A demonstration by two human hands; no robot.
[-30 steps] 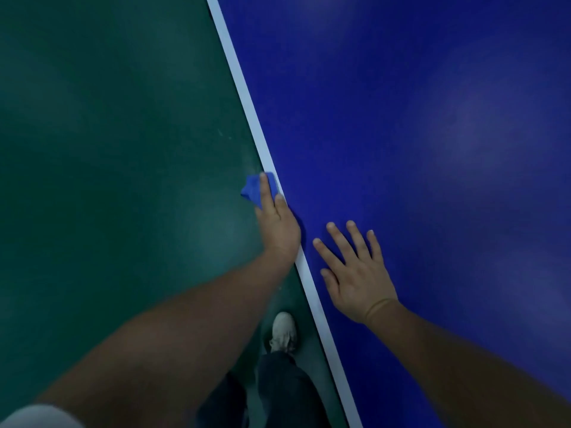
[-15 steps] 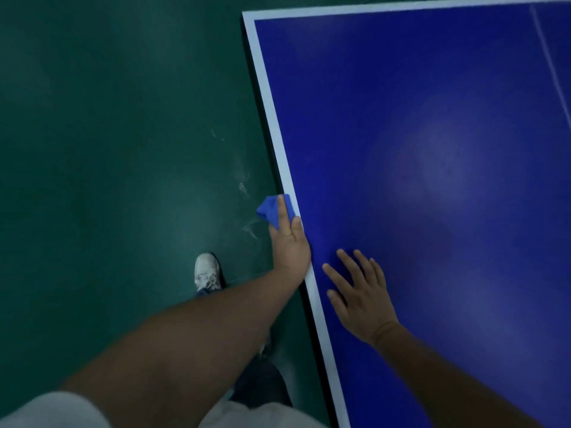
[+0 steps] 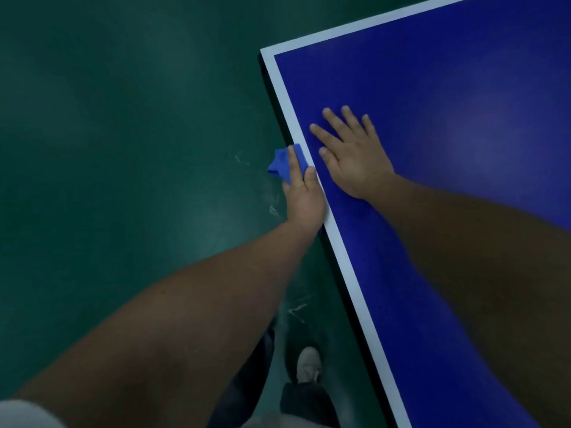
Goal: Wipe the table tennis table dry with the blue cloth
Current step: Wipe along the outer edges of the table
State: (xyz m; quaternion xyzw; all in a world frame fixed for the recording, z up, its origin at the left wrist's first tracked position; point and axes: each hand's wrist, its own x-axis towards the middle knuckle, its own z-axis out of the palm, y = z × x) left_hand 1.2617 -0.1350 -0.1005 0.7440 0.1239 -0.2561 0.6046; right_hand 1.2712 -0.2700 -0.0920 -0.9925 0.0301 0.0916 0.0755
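Blue cloth (image 3: pixel 282 163) sits bunched against the left side edge of the desk (image 3: pixel 463 88) in the head view, a little way short of the corner, and part of it juts out over the green floor (image 3: pixel 123 149). The left hand (image 3: pixel 304 196) grips it there. The forefinger lies along the top of the cloth and the thumb tip rests on the white border line (image 3: pixel 349 273); the other fingers are hidden. The right hand (image 3: pixel 352 156) lies palm down on the blue surface just beside the left one, fingers straight and spread, holding nothing. Both bare forearms reach in from the bottom of the frame. Pale scuff marks (image 3: pixel 273 210) show on the floor near the left wrist. Lower down, beside the desk edge, are a pale shoe (image 3: pixel 308 364) and a dark trouser leg (image 3: pixel 304 400). A light sleeve (image 3: pixel 21 415) shows in the lower left corner.
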